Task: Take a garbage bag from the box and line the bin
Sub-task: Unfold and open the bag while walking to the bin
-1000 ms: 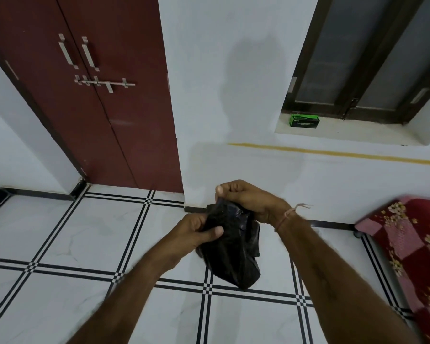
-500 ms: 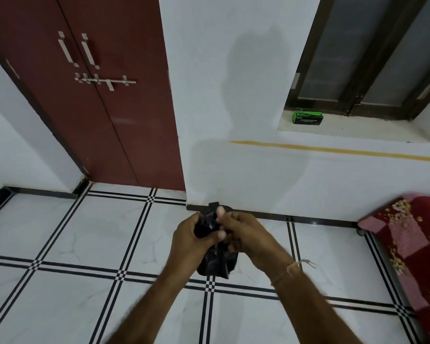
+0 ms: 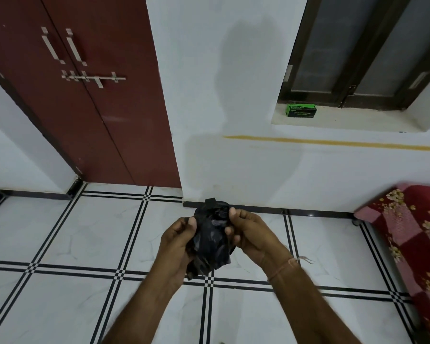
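A crumpled black garbage bag [image 3: 210, 240] hangs bunched between both my hands, held above the tiled floor. My left hand [image 3: 178, 238] grips its left side with fingers curled into the plastic. My right hand [image 3: 249, 232] pinches its upper right edge with thumb on top. The green garbage bag box [image 3: 301, 110] sits on the window ledge at the upper right, well away from my hands. No bin shows in this view.
A dark red double door [image 3: 85, 95] with metal handles and a latch stands at the left. A white wall with a yellow stripe [image 3: 333, 142] faces me. A red floral mattress [image 3: 412, 239] lies at the right edge. White tiles with black lines [image 3: 60, 244] cover the floor.
The bag hung longer a second ago; both hands have since come together lower down and bunched it into a tighter wad. My view has shifted slightly nearer the wall.
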A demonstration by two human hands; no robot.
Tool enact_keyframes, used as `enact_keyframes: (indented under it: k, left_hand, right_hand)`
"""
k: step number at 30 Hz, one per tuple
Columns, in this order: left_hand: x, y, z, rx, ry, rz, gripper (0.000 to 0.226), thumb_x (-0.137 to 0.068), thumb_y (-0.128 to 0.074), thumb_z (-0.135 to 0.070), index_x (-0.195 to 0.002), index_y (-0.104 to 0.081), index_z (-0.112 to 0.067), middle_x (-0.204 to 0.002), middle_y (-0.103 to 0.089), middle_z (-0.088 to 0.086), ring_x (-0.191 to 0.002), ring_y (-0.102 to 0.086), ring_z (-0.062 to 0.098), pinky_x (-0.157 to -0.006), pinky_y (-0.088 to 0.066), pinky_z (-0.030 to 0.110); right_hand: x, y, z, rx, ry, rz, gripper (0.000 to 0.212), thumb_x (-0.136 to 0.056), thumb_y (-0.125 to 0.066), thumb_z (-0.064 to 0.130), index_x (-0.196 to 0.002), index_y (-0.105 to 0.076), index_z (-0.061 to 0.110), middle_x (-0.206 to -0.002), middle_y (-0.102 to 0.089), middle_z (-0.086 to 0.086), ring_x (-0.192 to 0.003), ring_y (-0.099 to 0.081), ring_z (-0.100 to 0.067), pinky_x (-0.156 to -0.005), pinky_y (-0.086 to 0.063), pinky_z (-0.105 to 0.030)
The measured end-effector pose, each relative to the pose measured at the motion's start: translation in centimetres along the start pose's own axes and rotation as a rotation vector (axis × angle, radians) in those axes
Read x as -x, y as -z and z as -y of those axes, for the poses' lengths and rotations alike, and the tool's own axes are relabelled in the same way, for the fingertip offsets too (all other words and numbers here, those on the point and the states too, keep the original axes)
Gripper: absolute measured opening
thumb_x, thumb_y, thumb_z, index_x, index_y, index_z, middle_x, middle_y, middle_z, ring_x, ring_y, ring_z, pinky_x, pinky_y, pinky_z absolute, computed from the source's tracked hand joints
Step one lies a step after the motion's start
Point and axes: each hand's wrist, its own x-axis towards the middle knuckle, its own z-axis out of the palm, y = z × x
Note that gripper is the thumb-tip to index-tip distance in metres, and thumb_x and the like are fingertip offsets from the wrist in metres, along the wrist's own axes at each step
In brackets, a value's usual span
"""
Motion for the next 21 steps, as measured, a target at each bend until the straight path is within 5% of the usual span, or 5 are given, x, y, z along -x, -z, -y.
enact_keyframes:
  k: [7,11,16,19,21]
  left_hand:
    - [-1.9,2.9,0.7,0.36,0.167,-0.082,0.038,-0.109,-0.042,-0.028,-0.124,-0.069,-0.005,-0.113,-0.078,0.013,-0.093,-0.078,0.024,-0.069,-0.065,0.04]
    - [-2.8,4.6,0.1,0.534,0.203,-0.143,0.066,-0.111,-0.03,-0.017,-0.075,-0.084,-0.007,-0.096,-0.08,0.016,-0.075,-0.079,0.025,-0.061,-0.065,0.041]
    - [-4.0,7.4,-1.0,0.611,0.221,-0.115,0.02,-0.082,-0.06,-0.004,-0.098,-0.071,0.001,-0.136,-0.065,0.018,-0.117,-0.068,0.037,-0.085,-0.061,0.056]
    - [-3.7,7.3,-1.1,0.449,0.236,-0.14,0.026,-0.083,-0.068,-0.019,-0.105,-0.071,-0.005,-0.115,-0.072,0.015,-0.081,-0.079,0.03,-0.064,-0.064,0.044]
    - [-3.4,6.8,-1.1,0.155,0.276,-0.116,0.041,-0.099,-0.057,-0.043,-0.1,-0.079,-0.009,-0.104,-0.079,0.016,-0.083,-0.079,0.028,-0.073,-0.061,0.04]
  right_hand:
    - [-1.3,0.8,0.2,-0.237,-0.04,-0.069,0.028,-0.104,-0.056,0.031,-0.102,-0.067,0.006,-0.073,-0.07,-0.006,-0.056,-0.061,-0.012,-0.052,-0.057,-0.023]
    - [-1.3,1.3,0.1,-0.045,0.038,-0.029,0.03,-0.1,-0.063,0.03,-0.099,-0.076,0.003,-0.073,-0.066,-0.001,-0.059,-0.049,-0.01,-0.049,-0.045,-0.018]
    - [-1.4,3.4,0.8,-0.055,-0.06,-0.029,0.03,-0.101,-0.061,0.031,-0.089,-0.072,0.006,-0.063,-0.054,0.001,-0.044,-0.041,-0.002,-0.039,-0.033,-0.013]
    - [-1.6,4.1,1.0,-0.14,-0.192,-0.021,0.037,-0.102,-0.057,0.038,-0.092,-0.073,0.007,-0.066,-0.067,-0.001,-0.044,-0.053,-0.004,-0.035,-0.034,-0.013]
    - [-2.0,4.1,1.1,-0.241,-0.225,-0.048,0.039,-0.102,-0.056,0.041,-0.09,-0.07,0.007,-0.068,-0.071,-0.005,-0.048,-0.063,-0.01,-0.036,-0.041,-0.016]
